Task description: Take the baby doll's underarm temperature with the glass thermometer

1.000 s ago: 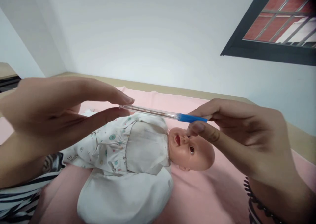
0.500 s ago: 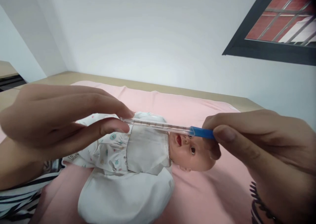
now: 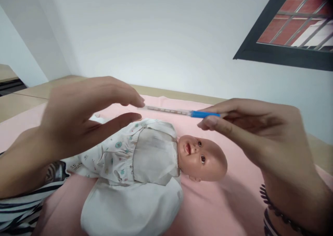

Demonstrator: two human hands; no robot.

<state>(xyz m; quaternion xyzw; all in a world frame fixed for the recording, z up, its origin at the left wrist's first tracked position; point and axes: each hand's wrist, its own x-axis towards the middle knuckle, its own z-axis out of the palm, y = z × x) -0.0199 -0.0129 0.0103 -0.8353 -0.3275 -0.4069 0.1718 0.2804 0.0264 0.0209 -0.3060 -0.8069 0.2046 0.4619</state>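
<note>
Level in the air above the doll is a thermometer (image 3: 170, 111), a slim clear tube with dark marks along it and a blue end. My right hand (image 3: 262, 135) grips the blue end between thumb and fingers. At the tube's clear tip is my left hand (image 3: 78, 114), thumb and fingers apart; its index fingertip is at the tip, and I cannot tell whether it touches. Below lies a baby doll (image 3: 204, 159) on its back, head to the right, dressed in a white printed outfit (image 3: 153, 156).
Under the doll a pink cloth (image 3: 208, 208) covers much of the wooden table (image 3: 15, 106). White fabric (image 3: 130, 208) spreads over the cloth's near side. Behind stands a pale wall (image 3: 156, 38), with a dark-framed barred window (image 3: 281, 54) at upper right.
The thermometer has risen along with both hands. My left thumb and fingers have spread away from the clear tip, while my right hand keeps the blue end. The doll stays put.
</note>
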